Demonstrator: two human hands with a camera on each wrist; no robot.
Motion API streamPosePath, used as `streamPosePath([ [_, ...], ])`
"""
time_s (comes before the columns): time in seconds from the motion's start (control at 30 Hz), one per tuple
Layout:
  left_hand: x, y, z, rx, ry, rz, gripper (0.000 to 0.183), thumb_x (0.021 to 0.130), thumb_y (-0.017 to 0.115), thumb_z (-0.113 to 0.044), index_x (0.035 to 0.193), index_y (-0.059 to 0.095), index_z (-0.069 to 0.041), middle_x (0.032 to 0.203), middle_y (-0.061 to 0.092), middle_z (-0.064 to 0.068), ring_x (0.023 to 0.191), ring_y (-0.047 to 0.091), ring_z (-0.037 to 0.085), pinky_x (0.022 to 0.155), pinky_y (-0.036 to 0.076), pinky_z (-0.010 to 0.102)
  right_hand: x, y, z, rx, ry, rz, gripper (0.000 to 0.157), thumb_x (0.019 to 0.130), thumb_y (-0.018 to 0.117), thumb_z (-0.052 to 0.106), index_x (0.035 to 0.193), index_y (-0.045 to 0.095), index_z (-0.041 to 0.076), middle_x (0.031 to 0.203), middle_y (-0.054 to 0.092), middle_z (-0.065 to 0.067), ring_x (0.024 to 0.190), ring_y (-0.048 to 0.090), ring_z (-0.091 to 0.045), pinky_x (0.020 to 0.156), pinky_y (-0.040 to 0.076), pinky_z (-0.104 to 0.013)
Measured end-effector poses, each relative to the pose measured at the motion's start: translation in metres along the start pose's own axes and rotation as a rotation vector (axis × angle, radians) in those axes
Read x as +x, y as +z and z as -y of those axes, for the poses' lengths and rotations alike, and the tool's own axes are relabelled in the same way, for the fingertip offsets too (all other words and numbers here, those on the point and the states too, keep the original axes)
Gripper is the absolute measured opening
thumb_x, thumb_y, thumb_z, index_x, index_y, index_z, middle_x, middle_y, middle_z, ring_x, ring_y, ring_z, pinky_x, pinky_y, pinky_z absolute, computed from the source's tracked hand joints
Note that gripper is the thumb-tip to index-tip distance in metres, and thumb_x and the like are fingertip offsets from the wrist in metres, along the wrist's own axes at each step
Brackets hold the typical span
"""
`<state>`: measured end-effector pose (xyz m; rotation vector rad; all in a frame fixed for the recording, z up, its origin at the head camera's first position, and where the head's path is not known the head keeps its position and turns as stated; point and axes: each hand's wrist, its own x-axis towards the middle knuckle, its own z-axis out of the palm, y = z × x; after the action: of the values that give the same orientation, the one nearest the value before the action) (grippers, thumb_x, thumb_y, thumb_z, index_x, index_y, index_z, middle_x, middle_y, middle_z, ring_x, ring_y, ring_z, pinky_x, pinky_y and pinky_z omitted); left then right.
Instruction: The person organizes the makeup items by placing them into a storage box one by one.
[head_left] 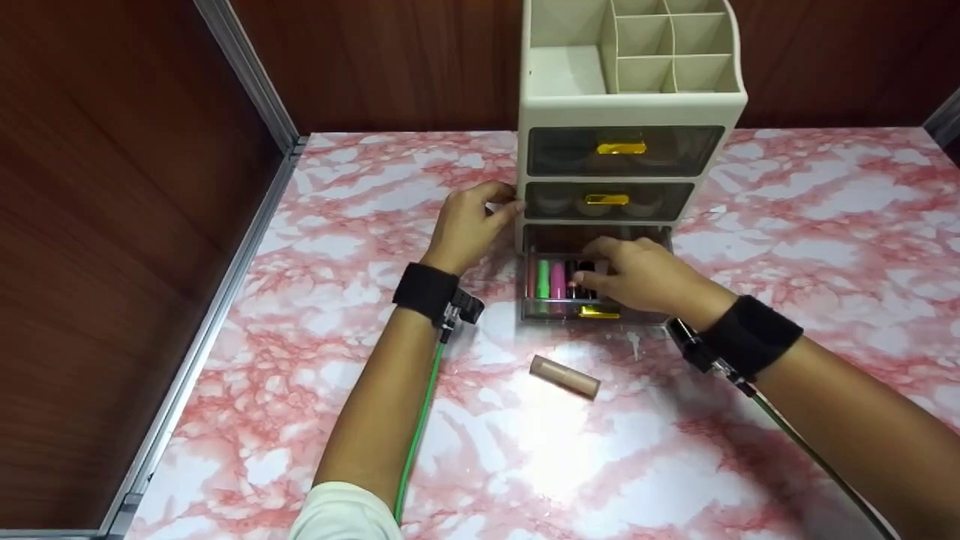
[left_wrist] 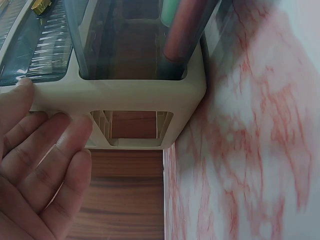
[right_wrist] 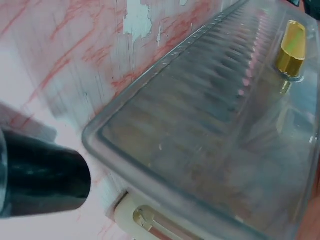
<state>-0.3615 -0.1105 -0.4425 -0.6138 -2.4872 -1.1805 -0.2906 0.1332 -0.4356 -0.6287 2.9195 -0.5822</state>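
My left hand [head_left: 472,221] rests at the left side of a cream drawer organizer [head_left: 634,110], beside the middle drawer. In the left wrist view its thumb touches the front edge and its loosely bent fingers [left_wrist: 55,155] lie along the side wall. The clear bottom drawer [head_left: 534,309] is pulled out. Inside it stand a green tube [head_left: 543,281], a pink tube [head_left: 558,281] and dark tubes, with a reddish tube [left_wrist: 185,35] at the left wall. Over this drawer, my right hand [head_left: 645,274] pinches a black tube [head_left: 588,268] between thumb and fingers, its fingertips partly hidden.
A tan tube [head_left: 565,376] lies on the marbled tabletop [head_left: 300,420] in front of the drawer. Two dark-fronted drawers with gold handles [head_left: 621,148] are closed above. Open compartments [head_left: 645,36] top the organizer. Brown wood panels [head_left: 375,67] stand behind and at left.
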Motion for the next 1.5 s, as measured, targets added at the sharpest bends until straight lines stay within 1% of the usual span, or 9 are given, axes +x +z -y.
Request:
streamPosePath([
  [0.13,0.0,0.001,0.0,-0.002,0.011,-0.003,0.023,0.081,0.062,-0.039,0.092,0.067,-0.018,0.085,0.064,-0.012,0.071,0.057,0.001,0.066,0.046,0.022,-0.006,-0.002,0.001,0.026,-0.001,-0.05,0.056,0.081,0.05,0.058,0.116,0.056,0.015,0.081,0.063,0.002,0.068,0.057,-0.014,0.068,0.045,-0.04],
  [0.27,0.0,0.001,0.0,-0.018,0.011,-0.004,0.023,0.081,0.062,-0.038,0.092,0.067,-0.018,0.085,0.064,-0.011,0.07,0.058,0.003,0.067,0.048,0.026,-0.011,-0.002,0.003,0.06,-0.023,-0.116,0.051,0.082,0.053,0.053,0.113,0.057,0.013,0.08,0.064,0.002,0.067,0.059,-0.012,0.066,0.046,-0.037],
  [0.57,-0.001,0.001,0.0,-0.015,0.014,-0.008,0.022,0.081,0.062,-0.038,0.091,0.067,-0.019,0.085,0.064,-0.012,0.07,0.058,0.004,0.064,0.044,0.018,-0.023,0.0,0.008,0.094,-0.128,-0.251,0.042,0.084,0.056,0.044,0.11,0.057,0.011,0.074,0.061,0.008,0.057,0.055,-0.007,0.054,0.045,-0.031],
  [0.7,0.0,0.001,0.0,-0.014,0.019,-0.008,0.021,0.082,0.062,-0.037,0.091,0.067,-0.018,0.084,0.064,-0.012,0.071,0.057,0.001,0.065,0.046,0.02,-0.03,0.003,0.011,0.049,-0.242,-0.33,0.039,0.083,0.059,0.042,0.108,0.058,0.013,0.087,0.062,0.002,0.074,0.058,-0.015,0.064,0.046,-0.034],
  [0.87,0.0,0.001,-0.001,-0.02,0.022,-0.003,0.022,0.082,0.062,-0.036,0.092,0.067,-0.017,0.085,0.064,-0.011,0.071,0.057,0.001,0.066,0.046,0.02,-0.038,0.006,0.012,-0.037,-0.385,-0.406,0.039,0.082,0.061,0.038,0.11,0.058,0.01,0.102,0.058,-0.003,0.098,0.049,-0.018,0.083,0.041,-0.036],
  [1.1,0.0,0.001,0.001,-0.02,0.016,-0.007,0.02,0.082,0.063,-0.034,0.091,0.067,-0.017,0.085,0.064,-0.01,0.07,0.057,0.002,0.066,0.047,0.023,-0.047,0.012,0.012,-0.035,-0.516,-0.383,0.037,0.081,0.064,0.031,0.111,0.058,0.011,0.103,0.057,0.0,0.098,0.048,-0.014,0.084,0.04,-0.031],
  [1.23,0.0,0.001,0.0,-0.02,0.008,0.002,0.019,0.082,0.063,-0.034,0.092,0.067,-0.018,0.085,0.064,-0.01,0.071,0.057,0.002,0.066,0.045,0.019,-0.051,0.018,0.015,0.0,-0.608,-0.391,0.033,0.078,0.068,0.023,0.107,0.061,0.009,0.1,0.058,0.001,0.094,0.048,-0.013,0.082,0.04,-0.027],
  [1.37,-0.001,0.001,-0.001,-0.024,0.001,0.003,0.021,0.082,0.062,-0.036,0.093,0.066,-0.018,0.085,0.063,-0.011,0.072,0.057,0.002,0.066,0.045,0.018,-0.055,0.024,0.018,0.018,-0.688,-0.402,0.028,0.077,0.069,0.021,0.102,0.063,0.009,0.096,0.06,0.003,0.087,0.051,-0.012,0.074,0.043,-0.024],
  [1.5,-0.002,0.0,-0.002,-0.014,-0.003,0.001,0.022,0.082,0.062,-0.037,0.093,0.066,-0.019,0.086,0.063,-0.012,0.072,0.056,0.001,0.066,0.044,0.018,-0.059,0.031,0.021,0.018,-0.712,-0.369,0.029,0.076,0.07,0.024,0.101,0.063,0.01,0.093,0.06,0.004,0.083,0.054,-0.011,0.068,0.046,-0.026],
])
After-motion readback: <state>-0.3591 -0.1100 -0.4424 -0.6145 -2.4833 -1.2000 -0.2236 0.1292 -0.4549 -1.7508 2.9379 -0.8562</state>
